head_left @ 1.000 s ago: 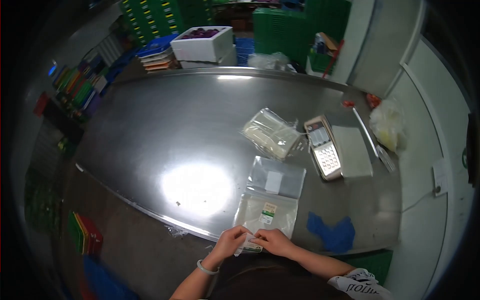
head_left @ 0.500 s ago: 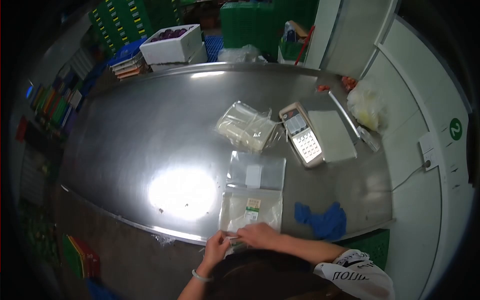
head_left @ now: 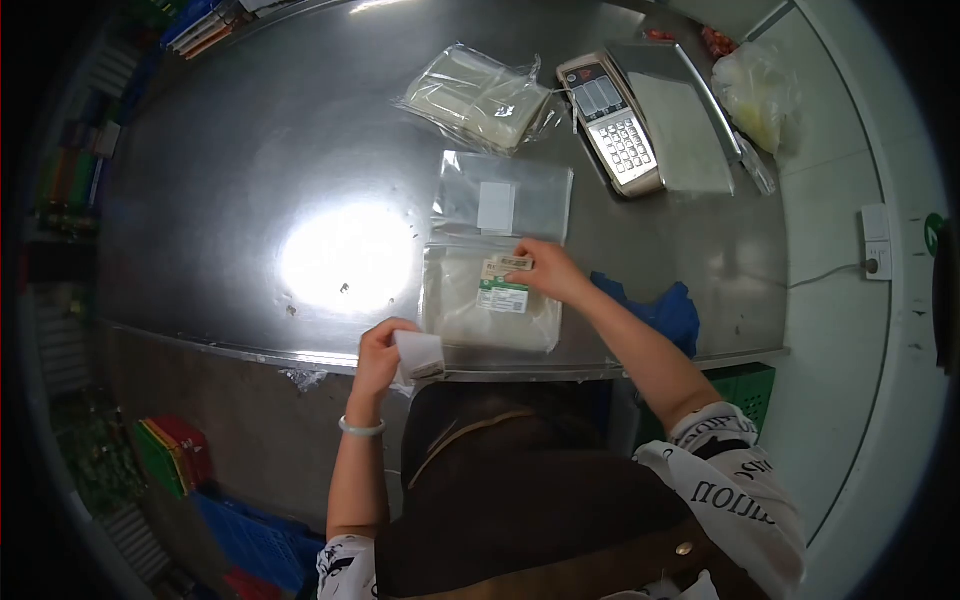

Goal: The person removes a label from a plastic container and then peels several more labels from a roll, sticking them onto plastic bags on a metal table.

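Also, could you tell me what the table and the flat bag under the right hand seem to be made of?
The table looks like brushed stainless steel: grey, with a bright lamp glare. The bag under the right hand seems thin, milky-clear plastic film, slightly glossy, carrying paper-like labels.

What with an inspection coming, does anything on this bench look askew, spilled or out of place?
Only small things: a crumpled blue cloth lies loose near the table's front edge, and dark specks dot the steel beside the glare. The white slip in the left hand and the labelled bag look undamaged.
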A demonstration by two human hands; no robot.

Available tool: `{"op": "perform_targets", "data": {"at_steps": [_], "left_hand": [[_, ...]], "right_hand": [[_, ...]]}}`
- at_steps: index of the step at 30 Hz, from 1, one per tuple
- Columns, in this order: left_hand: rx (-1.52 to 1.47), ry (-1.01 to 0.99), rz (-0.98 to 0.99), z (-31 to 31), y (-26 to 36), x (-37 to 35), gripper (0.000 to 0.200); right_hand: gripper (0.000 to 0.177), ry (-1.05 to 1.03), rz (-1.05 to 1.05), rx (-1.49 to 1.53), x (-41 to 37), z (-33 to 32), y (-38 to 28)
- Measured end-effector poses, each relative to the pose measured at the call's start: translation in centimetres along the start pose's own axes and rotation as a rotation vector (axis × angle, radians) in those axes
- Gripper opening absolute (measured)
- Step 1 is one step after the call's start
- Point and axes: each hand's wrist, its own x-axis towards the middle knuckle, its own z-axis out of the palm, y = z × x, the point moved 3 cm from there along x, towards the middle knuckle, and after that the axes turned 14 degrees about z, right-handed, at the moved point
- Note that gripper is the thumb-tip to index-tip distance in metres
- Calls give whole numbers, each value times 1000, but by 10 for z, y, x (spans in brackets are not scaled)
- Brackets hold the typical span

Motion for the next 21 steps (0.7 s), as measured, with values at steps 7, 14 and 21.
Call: {"op": "perform_targets", "data": {"at_steps": [7,14,21], "left_hand": [[-50,-263,19,43,-19,31,4],[-188,-264,-241,65,-1,16,14],[-421,-114,-182,34,-22,16,7]], "right_hand": [[40,-46,0,-120,-9,23,-8],[45,-24,-17,-296,-42,36,-36],[34,59,-459,-359,-50,17,34]]}}
